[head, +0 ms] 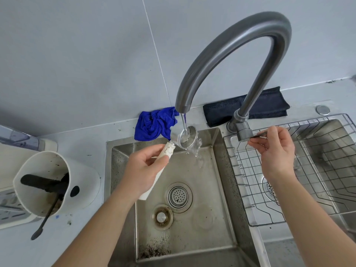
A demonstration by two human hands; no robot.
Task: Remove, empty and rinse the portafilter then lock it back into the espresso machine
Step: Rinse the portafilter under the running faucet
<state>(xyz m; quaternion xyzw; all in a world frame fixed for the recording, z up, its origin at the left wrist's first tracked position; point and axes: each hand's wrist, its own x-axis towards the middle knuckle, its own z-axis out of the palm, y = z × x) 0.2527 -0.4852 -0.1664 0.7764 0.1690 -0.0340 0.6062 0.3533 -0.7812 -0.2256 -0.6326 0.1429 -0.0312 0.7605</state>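
Note:
My left hand (143,170) grips the white handle of the portafilter (187,138) and holds its metal basket under the spout of the grey arched tap (221,47). Water runs into the basket and spills over its rim into the steel sink (217,170). My right hand (275,151) pinches the thin tap lever (259,134) at the tap's base. The espresso machine is not in sight.
A white knock box (44,182) with a dark bar and a brush stands left of the sink. A blue cloth (154,125) and a dark folded cloth (248,107) lie behind the sink. A wire rack (289,170) sits over the right basin. Coffee grounds lie on the sink's near floor.

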